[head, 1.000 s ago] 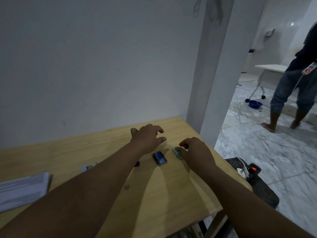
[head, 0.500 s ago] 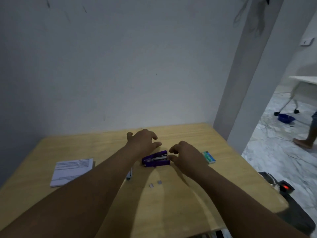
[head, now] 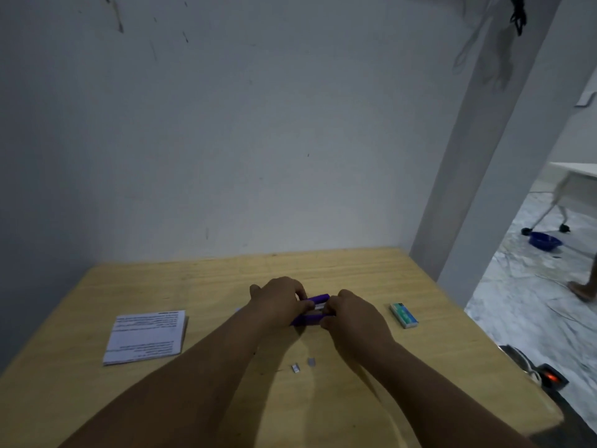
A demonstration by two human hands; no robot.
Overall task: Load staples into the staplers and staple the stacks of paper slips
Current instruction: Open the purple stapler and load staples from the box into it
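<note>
A small purple plastic stapler (head: 310, 310), mid-table, is gripped by the left hand (head: 277, 300) and right hand (head: 352, 313). Bare pale wooden tabletop (head: 355, 273) is seen at 12 o'clock; a green staple box (head: 403, 315) lies at 3 o'clock.

The stapler (head: 312, 310) lies on the tabletop (head: 371, 273) near its middle, between the left hand (head: 277, 300) and the right hand (head: 352, 316), both touching it. The stack of paper slips (head: 147, 336) lies toward the left edge, the staple box (head: 403, 315) toward the right edge. Two staple strips (head: 303, 365) lie side by side nearer the front edge.
</note>
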